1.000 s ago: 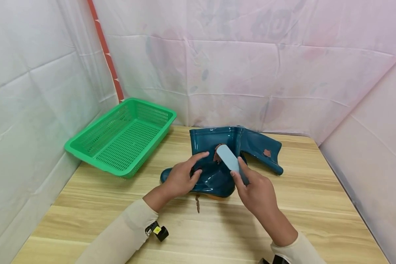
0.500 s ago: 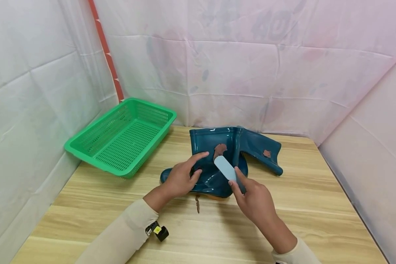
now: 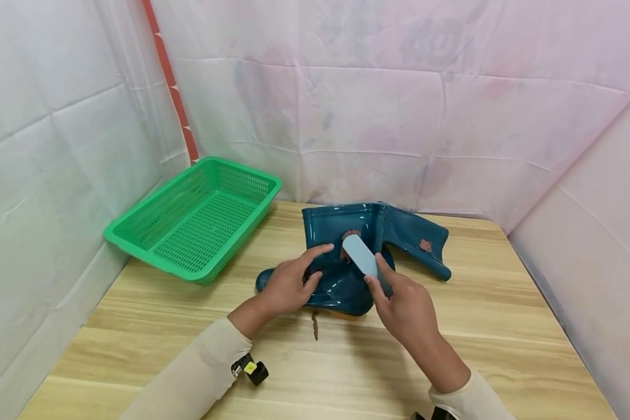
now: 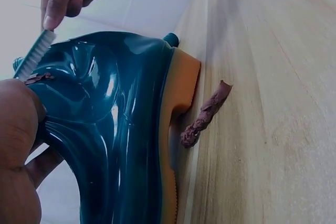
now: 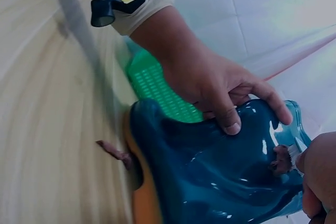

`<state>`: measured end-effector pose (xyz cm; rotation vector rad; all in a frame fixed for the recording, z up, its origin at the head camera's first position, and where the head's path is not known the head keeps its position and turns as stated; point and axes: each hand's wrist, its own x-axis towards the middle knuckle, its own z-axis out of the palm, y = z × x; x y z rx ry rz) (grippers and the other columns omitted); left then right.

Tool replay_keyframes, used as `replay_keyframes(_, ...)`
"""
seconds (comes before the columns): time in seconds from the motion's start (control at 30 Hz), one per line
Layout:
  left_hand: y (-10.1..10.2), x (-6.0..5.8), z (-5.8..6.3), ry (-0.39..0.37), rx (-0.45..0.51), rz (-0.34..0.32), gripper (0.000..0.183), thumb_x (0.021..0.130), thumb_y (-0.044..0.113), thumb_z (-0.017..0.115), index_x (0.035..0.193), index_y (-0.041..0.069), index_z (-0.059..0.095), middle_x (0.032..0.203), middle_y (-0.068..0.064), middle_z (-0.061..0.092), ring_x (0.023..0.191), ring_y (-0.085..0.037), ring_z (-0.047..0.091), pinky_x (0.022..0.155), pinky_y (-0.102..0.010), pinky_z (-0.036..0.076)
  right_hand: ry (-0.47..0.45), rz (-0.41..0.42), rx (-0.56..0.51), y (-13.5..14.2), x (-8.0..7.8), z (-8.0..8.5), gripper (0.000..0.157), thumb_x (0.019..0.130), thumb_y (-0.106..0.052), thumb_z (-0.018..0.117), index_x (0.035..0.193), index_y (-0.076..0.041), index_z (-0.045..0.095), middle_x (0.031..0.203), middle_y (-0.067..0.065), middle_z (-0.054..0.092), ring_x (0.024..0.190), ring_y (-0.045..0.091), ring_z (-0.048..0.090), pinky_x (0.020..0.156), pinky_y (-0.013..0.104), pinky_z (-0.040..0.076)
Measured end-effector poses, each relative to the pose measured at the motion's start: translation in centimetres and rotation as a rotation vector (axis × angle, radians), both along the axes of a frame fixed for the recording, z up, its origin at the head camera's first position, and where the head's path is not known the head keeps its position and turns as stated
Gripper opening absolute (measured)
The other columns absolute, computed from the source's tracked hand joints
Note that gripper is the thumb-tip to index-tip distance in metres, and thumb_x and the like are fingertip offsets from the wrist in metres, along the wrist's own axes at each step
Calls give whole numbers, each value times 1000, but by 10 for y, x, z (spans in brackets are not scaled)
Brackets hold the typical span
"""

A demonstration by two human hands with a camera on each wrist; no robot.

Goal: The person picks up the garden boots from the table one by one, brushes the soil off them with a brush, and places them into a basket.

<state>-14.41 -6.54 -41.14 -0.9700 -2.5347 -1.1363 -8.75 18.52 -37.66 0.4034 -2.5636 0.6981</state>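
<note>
My left hand (image 3: 289, 283) grips a glossy dark teal rain boot (image 4: 105, 103) at its front, with the thumb and index finger on the near side and other fingers behind. In the right wrist view the thumb presses the boot's bend. My right hand (image 3: 406, 303) holds a brush (image 3: 361, 255) with a pale blue back. Its white bristles (image 4: 37, 53) meet a brown mud-like patch (image 5: 282, 160) on the boot's shaft, and the brush partly covers that patch in the head view. The boot stands on an orange sole (image 4: 178, 85), toe to the left.
Behind the held boot lies a second teal boot (image 3: 412, 230) with a brown patch (image 3: 425, 245) on it. A green perforated basket (image 3: 191, 274) sits at the left. A brown strip (image 4: 207, 114) lies on the wooden table (image 3: 483, 332) near the sole. White cloth walls surround the table.
The brush went down off the upper part of the brown patch, then came back up over it. My left hand and the boot stayed in place.
</note>
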Motion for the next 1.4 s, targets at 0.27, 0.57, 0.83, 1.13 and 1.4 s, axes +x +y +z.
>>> replay_keyframes(0.27, 0, 0, 0, 8, -4, -1, 65, 101, 5, 64, 157, 25, 38, 63, 9, 43, 52, -4, 44, 52, -29, 43, -77, 7, 3, 2, 7, -9, 52, 96, -20, 76, 142, -2, 60, 87, 16, 73, 57, 11, 54, 47, 25, 41)
replay_keyframes(0.57, 1, 0, 0, -2, -3, 3, 65, 101, 5, 64, 157, 25, 38, 63, 10, 44, 54, -5, 45, 54, -28, 44, -66, 11, 5, 6, 13, -10, 52, 95, -19, 76, 141, 0, 61, 99, 21, 75, 74, 26, 71, 58, 34, 55)
replay_keyframes(0.83, 0, 0, 1, -11, 4, -1, 64, 102, 6, 63, 158, 25, 38, 59, 10, 41, 48, -4, 40, 48, -27, 39, 81, 25, -34, 4, 4, 1, 53, 91, -14, 79, 138, 3, 61, 97, 23, 74, 80, 34, 74, 61, 45, 59)
replay_keyframes(1.13, 1, 1, 0, 9, -14, -8, 64, 101, 5, 64, 157, 24, 39, 62, 10, 44, 54, -4, 46, 53, -28, 44, -72, 0, 8, 0, 4, -2, 52, 95, -19, 76, 141, 0, 60, 87, 18, 73, 57, 13, 55, 49, 26, 44)
replay_keyframes(1.4, 1, 0, -1, 19, -13, 6, 65, 100, 4, 66, 156, 24, 40, 63, 10, 44, 53, -4, 44, 53, -28, 43, -116, -12, 25, 3, 10, -11, 53, 96, -22, 76, 142, -3, 60, 93, 19, 74, 68, 20, 65, 54, 31, 49)
